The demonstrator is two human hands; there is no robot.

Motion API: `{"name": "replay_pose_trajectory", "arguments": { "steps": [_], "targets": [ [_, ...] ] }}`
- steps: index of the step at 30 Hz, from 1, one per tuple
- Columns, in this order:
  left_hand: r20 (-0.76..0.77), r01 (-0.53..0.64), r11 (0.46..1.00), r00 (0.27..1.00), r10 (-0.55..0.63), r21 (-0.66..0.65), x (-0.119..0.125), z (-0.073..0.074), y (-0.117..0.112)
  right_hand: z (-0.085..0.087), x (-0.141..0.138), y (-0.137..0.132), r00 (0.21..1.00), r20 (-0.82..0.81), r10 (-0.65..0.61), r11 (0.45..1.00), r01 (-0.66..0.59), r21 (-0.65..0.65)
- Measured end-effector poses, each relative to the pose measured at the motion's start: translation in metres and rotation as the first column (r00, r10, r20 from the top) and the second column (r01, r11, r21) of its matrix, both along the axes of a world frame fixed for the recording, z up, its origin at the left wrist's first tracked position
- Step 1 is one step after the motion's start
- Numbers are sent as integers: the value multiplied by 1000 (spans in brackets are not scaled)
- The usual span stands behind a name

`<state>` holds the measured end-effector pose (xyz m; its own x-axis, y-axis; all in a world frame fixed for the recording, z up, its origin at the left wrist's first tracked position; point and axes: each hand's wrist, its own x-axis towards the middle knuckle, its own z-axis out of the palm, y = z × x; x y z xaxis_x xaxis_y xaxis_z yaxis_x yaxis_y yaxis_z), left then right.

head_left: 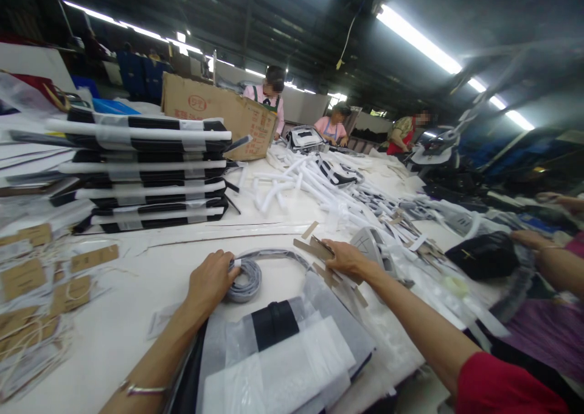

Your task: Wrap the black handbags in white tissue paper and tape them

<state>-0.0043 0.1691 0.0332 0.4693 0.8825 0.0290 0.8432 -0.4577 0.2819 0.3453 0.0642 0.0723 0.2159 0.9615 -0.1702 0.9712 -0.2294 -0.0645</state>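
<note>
My left hand [212, 280] is closed, with its fingertips pinching the edge of a coiled grey strap [250, 287] that looks wrapped in film. Close in front of me lies a dark bag [275, 324], largely covered by white sheets and clear plastic wrap [283, 365]. A grey wrapped handle [278, 254] arches from the coil's side toward the right. Beyond its right end, my right hand [347, 259] has its fingers closed on thin brown cardboard strips [314, 248]. More strips lie under and beside that hand. Its fingertips are partly hidden.
Wrapped black bags [150, 176] stand stacked at left, with brown tags [82, 280] nearer me. A cardboard box [219, 112] stands behind. White foam tubes [310, 182] and scraps litter the table's middle. At right, another person's hand [531, 238] touches a black pouch [483, 256].
</note>
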Motion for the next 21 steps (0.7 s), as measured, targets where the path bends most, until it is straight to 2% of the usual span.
{"name": "replay_pose_trajectory", "arguments": {
  "steps": [3,5,7,10,12,16,18,21],
  "targets": [
    [-12,4,1000,1000,-4,13,0,-2,2,6,-1,-15,1000,-10,-27,998,27,54],
    [-19,3,1000,1000,-3,11,0,-2,2,9,-5,-34,999,-31,-27,993,30,117],
    [-22,6,1000,1000,-6,5,1,-2,3,9,-11,-60,996,-84,27,982,-11,188],
    [-34,4,1000,999,-4,1,1,-1,3,-2,-19,-99,980,-152,130,952,-80,296],
    [-42,5,1000,999,-5,-3,1,0,3,-14,-21,-117,976,-176,129,939,-63,338],
    [-35,-2,1000,999,2,-8,1,-1,4,-33,-12,-128,959,-280,47,949,44,313],
    [-33,4,1000,999,-4,-7,0,-3,5,-35,-3,-127,924,-381,17,948,107,301],
    [-21,29,999,999,-29,-13,-1,-6,9,-29,7,-124,824,-562,-67,929,258,267]
  ]
}}
